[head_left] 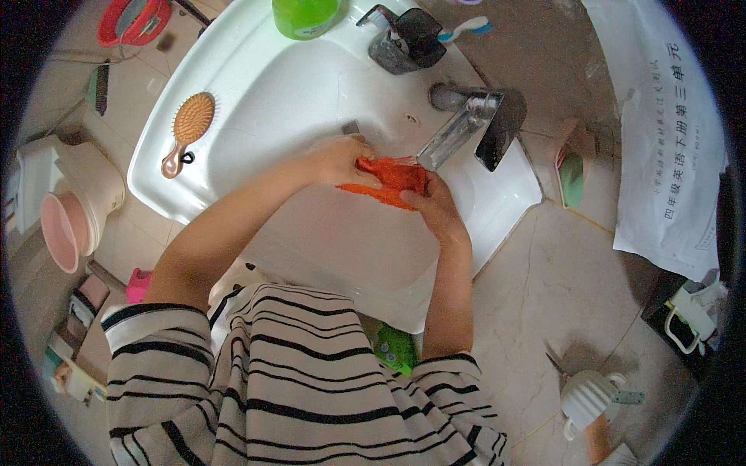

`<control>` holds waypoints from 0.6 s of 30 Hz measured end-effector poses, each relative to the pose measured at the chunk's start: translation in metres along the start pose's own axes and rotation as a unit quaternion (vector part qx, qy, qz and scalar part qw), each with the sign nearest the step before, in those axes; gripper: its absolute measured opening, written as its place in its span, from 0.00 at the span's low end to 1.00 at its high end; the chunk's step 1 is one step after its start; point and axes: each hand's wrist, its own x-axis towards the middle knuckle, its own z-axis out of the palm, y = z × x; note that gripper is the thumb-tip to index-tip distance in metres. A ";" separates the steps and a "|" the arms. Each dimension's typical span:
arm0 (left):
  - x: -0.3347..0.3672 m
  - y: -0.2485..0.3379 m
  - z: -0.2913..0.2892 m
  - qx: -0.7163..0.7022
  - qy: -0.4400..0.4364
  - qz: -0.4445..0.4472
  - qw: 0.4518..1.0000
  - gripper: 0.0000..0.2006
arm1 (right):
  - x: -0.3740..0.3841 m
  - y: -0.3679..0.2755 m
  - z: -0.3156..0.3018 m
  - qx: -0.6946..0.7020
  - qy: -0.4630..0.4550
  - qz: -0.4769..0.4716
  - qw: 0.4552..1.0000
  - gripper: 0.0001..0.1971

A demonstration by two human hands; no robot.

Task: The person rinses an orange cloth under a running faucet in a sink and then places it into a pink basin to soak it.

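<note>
An orange-red cloth (392,177) is stretched between my two hands over the white sink basin (303,225). My left hand (347,161) grips its left end, fingers curled into the fabric. At the right end, my right hand (437,203) pinches the cloth between thumb and fingers. Directly above it reaches the spout of a chrome faucet (458,132), and water seems to run from its tip onto the cloth. Part of the cloth is covered by my fingers.
A wooden hairbrush (192,120) lies on the sink's left ledge. Along the back stand a green bottle (305,14) and a dark cup (404,46); a toothbrush (466,28) is beside it. A printed sheet (672,140) hangs at right, near a white holder (588,398).
</note>
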 end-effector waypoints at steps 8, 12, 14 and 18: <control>0.006 0.019 -0.014 -0.481 0.099 -0.174 0.853 0.15 | 0.003 0.013 -0.009 -0.128 -0.004 0.053 0.990 0.19; 0.014 0.001 0.020 -0.537 0.233 -0.185 0.789 0.11 | 0.022 0.020 0.020 0.034 0.025 -0.101 0.994 0.17; 0.030 0.020 0.049 -0.392 0.259 -0.119 0.875 0.14 | 0.058 0.077 0.005 0.315 0.027 -0.006 0.949 0.16; 0.028 0.079 0.045 -0.043 0.168 0.009 0.985 0.10 | 0.082 0.097 0.025 0.587 -0.200 -0.019 0.784 0.16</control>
